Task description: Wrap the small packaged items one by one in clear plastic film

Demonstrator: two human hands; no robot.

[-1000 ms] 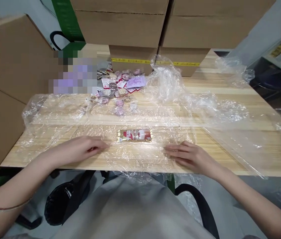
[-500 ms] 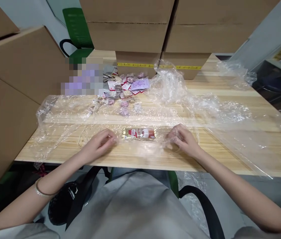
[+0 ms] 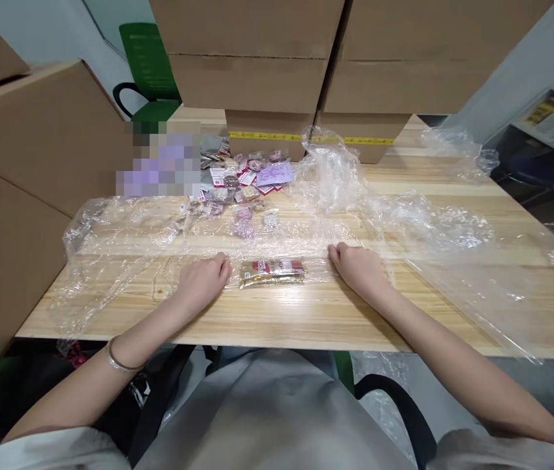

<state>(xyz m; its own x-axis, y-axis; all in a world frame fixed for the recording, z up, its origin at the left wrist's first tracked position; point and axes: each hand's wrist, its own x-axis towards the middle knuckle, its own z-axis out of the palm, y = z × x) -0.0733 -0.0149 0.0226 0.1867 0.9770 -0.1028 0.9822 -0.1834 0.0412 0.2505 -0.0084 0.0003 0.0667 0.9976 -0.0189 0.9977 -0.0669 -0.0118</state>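
Note:
A gold and red Nescafé coffee sachet lies near the front of the wooden table, on a wide, crinkled sheet of clear plastic wrap. It may be one of several stacked together; the gold side facing me shows. To the left of the sachet, my left hand is closed on the plastic wrap, thumb and fingers pressed together. My right hand grips the same wrap on the other side. Neither hand touches the sachet, and the film between them appears drawn over part of it.
Small packaged sweets and sachets are heaped behind the wrap. Large cardboard boxes stand at the back, and another box borders the left side. More bunched film lies behind and to the right. A green chair is beyond.
Both hands have rolled over into closed grips, knuckles up. The sachet has tipped, so its gold edge shows instead of its printed front, and the wrap's near edge has been lifted over it.

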